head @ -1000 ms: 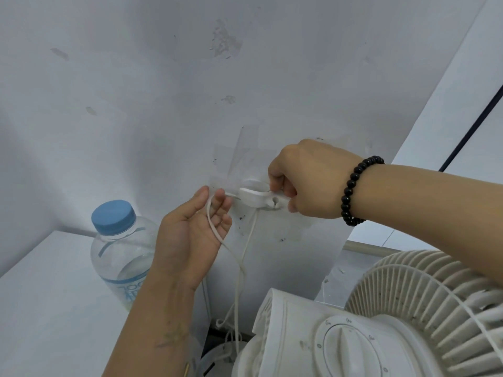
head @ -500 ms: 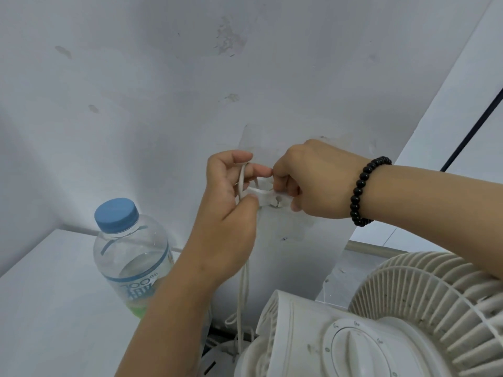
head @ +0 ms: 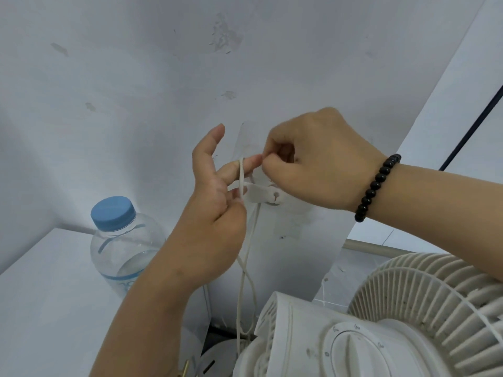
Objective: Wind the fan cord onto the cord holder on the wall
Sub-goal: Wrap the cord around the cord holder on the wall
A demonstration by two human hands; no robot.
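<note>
White thin cord (head: 241, 183) — looped over left hand (head: 215, 213) straight fingers; right hand (head: 313, 161) curled — grip unclear.

Off-white cord (head: 241, 177) loops over my finger; white holder (head: 261, 194) just beneath my fingertips, black beads (head: 377, 184) on my wrist.

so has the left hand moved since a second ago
Yes. The left hand has risen from below and left of the cord holder to its level, fingers now straightened, with the cord looped over one finger.
</note>
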